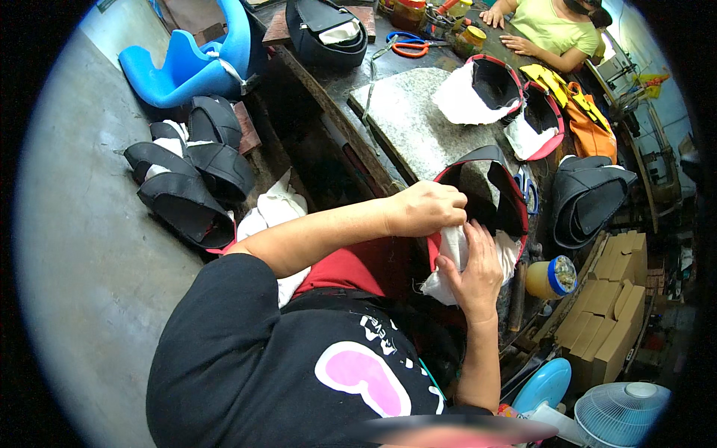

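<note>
Now both hands [448,239] clasp the white lining [453,254].

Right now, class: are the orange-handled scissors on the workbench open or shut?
Shut, as far as shows: the orange-handled scissors lie flat on the dark workbench, their two handle loops close together. The blades are too small to confirm.

Black short-sleeved shirt bearing a pink-and-white print; bare forearms.
</note>
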{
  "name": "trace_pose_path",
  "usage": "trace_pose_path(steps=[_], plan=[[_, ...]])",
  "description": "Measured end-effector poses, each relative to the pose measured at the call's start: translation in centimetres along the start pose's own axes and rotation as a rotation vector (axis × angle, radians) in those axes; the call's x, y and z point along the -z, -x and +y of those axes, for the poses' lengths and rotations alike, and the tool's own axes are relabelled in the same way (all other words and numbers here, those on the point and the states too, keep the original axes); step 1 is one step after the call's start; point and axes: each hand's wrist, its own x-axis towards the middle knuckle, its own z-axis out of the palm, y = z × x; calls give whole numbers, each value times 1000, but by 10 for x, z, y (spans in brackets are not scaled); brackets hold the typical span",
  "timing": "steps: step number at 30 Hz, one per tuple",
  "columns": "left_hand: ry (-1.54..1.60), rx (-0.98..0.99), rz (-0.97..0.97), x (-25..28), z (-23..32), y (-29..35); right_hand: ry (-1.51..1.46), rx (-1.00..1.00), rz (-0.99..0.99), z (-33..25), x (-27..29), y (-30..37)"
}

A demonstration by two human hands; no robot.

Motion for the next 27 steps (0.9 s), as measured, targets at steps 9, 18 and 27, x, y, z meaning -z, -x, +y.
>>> trace_pose_path(steps=[9,18,27], plan=[[-47,-31,-66,18,-7,17,73,76,7,0,2,-3],[-11,14,50,-14,-8,-8,-712,-152,-180,29,63,-58],[250,77,-68,-2,-13,2,-478,-125,136,3,60,-70]])
